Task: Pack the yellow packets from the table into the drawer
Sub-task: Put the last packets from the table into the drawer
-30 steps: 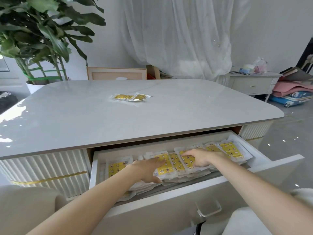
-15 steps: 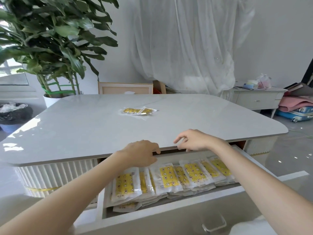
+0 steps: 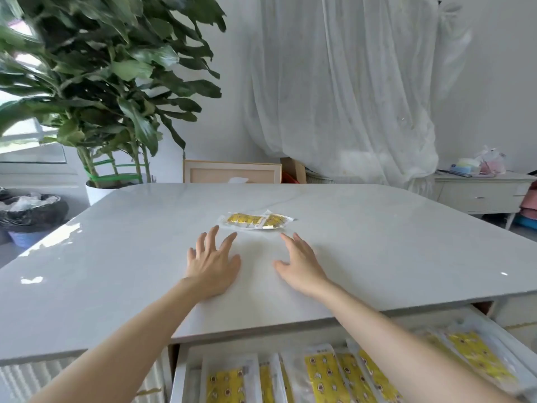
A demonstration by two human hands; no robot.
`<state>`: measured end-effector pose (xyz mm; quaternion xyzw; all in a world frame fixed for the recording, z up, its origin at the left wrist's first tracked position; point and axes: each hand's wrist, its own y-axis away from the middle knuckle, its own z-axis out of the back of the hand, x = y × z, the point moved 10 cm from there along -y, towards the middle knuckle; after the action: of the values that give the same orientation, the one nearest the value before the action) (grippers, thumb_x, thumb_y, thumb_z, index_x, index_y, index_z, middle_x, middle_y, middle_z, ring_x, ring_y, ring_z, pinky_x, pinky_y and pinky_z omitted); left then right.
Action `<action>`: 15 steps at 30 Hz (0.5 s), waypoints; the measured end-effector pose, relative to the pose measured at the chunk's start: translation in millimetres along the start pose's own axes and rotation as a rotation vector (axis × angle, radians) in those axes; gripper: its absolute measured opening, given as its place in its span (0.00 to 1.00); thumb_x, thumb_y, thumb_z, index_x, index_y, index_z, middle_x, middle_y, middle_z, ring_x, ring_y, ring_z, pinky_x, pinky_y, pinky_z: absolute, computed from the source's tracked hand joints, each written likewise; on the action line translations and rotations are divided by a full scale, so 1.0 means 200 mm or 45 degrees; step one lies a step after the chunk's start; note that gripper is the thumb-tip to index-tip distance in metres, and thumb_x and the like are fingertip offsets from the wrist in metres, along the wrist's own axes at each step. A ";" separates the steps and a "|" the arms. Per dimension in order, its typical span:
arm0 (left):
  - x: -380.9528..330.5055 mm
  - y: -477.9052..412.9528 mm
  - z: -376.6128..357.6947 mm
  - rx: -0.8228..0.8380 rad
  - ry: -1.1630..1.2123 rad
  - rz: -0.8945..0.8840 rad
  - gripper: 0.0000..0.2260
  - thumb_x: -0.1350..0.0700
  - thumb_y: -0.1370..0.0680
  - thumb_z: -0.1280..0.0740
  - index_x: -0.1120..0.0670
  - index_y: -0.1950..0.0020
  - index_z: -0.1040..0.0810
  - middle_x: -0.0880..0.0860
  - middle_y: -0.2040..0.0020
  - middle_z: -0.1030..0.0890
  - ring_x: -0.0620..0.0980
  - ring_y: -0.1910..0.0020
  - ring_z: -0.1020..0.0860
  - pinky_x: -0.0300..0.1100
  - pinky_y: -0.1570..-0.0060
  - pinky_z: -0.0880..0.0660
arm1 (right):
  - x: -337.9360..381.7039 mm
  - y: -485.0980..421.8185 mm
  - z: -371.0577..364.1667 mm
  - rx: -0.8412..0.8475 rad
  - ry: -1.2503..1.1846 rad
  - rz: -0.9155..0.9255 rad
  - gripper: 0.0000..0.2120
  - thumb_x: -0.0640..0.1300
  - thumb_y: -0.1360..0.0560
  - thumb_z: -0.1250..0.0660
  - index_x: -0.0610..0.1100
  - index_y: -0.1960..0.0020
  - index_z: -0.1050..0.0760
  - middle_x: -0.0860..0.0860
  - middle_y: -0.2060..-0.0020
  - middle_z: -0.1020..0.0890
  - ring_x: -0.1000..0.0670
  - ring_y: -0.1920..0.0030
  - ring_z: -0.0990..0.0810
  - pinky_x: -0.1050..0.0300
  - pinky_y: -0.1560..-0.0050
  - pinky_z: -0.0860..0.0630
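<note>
No writing or brand name can be read on any packet; only a yellow panel with small dark and white marks shows through the clear wrapper. Two yellow packets (image 3: 257, 220) lie on the pale table (image 3: 377, 242), touching and partly overlapping each other, just beyond the fingertips of both hands. The left hand (image 3: 213, 261) is spread flat over the tabletop with all fingers apart and holds nothing; the nearer edge of the packets is just in front of its index finger and a little to its right. The right hand (image 3: 300, 264) is also loose and empty, fingers stretched forward, and the packets are just ahead of it, slightly to its left. Whether the palms really touch the surface I cannot tell. Behind the wrists, below the table edge, the drawer (image 3: 177, 373) stands pulled out, and in it a row of the same packets in the drawer (image 3: 325, 376) lies side by side; about seven yellow panels can be counted, but some are cut by the forearms and the picture border. Far beyond the left hand a potted plant (image 3: 116, 91) stands behind the table.
</note>
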<state>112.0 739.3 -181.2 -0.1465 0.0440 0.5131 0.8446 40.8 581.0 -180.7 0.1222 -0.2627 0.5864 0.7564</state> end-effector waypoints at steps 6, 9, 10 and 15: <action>0.06 -0.37 -0.01 -0.131 0.142 -0.040 0.26 0.49 0.20 0.45 0.44 0.23 0.48 0.48 0.22 0.50 0.53 0.24 0.51 0.52 0.28 0.46 | 0.07 -0.41 -0.04 -0.167 0.133 0.090 0.27 0.46 0.21 0.44 0.49 0.23 0.45 0.50 0.23 0.45 0.49 0.24 0.49 0.52 0.26 0.46; 0.10 -0.52 -0.06 -0.093 0.134 -0.039 0.25 0.45 0.20 0.46 0.41 0.24 0.48 0.46 0.22 0.53 0.53 0.23 0.54 0.53 0.27 0.48 | 0.04 -0.58 -0.07 -0.185 0.200 0.091 0.25 0.47 0.21 0.44 0.50 0.25 0.41 0.52 0.25 0.39 0.49 0.25 0.42 0.52 0.28 0.41; 0.11 -0.56 -0.08 -0.059 0.129 -0.037 0.25 0.42 0.20 0.47 0.39 0.24 0.48 0.45 0.22 0.54 0.53 0.23 0.55 0.54 0.27 0.49 | 0.02 -0.63 -0.08 -0.189 0.224 0.068 0.24 0.48 0.21 0.45 0.51 0.25 0.39 0.53 0.26 0.37 0.49 0.26 0.39 0.51 0.29 0.39; 0.14 -0.68 -0.15 0.086 0.015 -0.047 0.28 0.34 0.23 0.52 0.38 0.24 0.48 0.44 0.23 0.45 0.49 0.23 0.48 0.55 0.28 0.50 | 0.00 -0.74 -0.12 -0.174 0.274 0.045 0.20 0.49 0.19 0.47 0.54 0.27 0.34 0.49 0.25 0.36 0.48 0.26 0.38 0.52 0.27 0.42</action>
<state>247.2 694.9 -189.3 -0.1217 0.0638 0.4949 0.8580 186.4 550.1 -182.3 0.0022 -0.2214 0.5902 0.7763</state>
